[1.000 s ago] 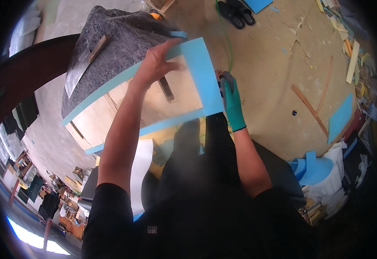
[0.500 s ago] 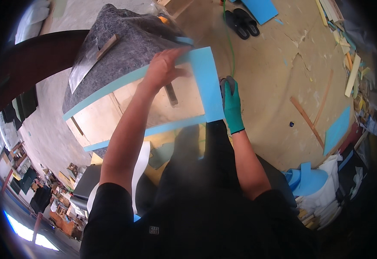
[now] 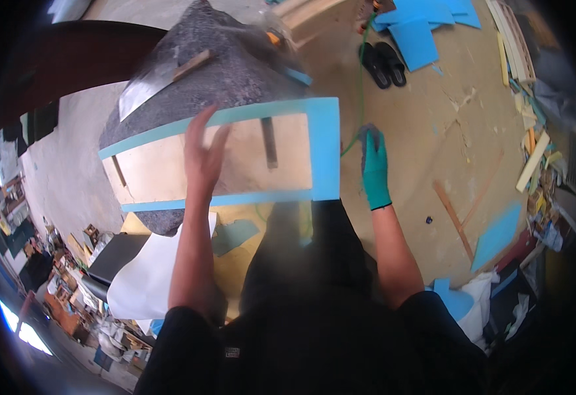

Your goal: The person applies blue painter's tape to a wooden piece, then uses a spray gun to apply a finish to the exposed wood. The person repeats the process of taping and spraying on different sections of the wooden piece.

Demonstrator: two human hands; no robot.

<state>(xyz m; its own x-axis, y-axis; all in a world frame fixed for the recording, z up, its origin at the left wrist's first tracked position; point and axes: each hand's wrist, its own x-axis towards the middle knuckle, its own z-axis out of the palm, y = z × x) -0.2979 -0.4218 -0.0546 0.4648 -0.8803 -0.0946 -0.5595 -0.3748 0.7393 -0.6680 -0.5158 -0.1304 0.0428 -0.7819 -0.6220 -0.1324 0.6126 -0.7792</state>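
A long pale wooden panel (image 3: 248,155) lies crosswise in front of me, edged with blue foam strips (image 3: 325,148). Two dark slots show in its face. My left hand (image 3: 203,148), bare and blurred by motion, is over the panel near its far foam edge, thumb and fingers apart. Off the panel's right end is my right hand (image 3: 373,164), in a green glove with grey finger parts. Its fingers look bent and smeared, and I cannot tell whether they hold anything. A thin green hose (image 3: 348,148) passes close to that hand.
Beyond the panel is a dark grey fabric-covered form (image 3: 235,72) with a wooden strip (image 3: 193,66) on it. Black slippers (image 3: 383,64) and blue foam sheets (image 3: 414,43) lie on the floor at far right. Wood offcuts (image 3: 533,161) line the right side. A white sheet (image 3: 146,273) hangs at near left.
My left hand has moved left along the panel, away from its right corner. My right hand has drawn off the right end. The view has shifted, showing more foam sheets at the top.
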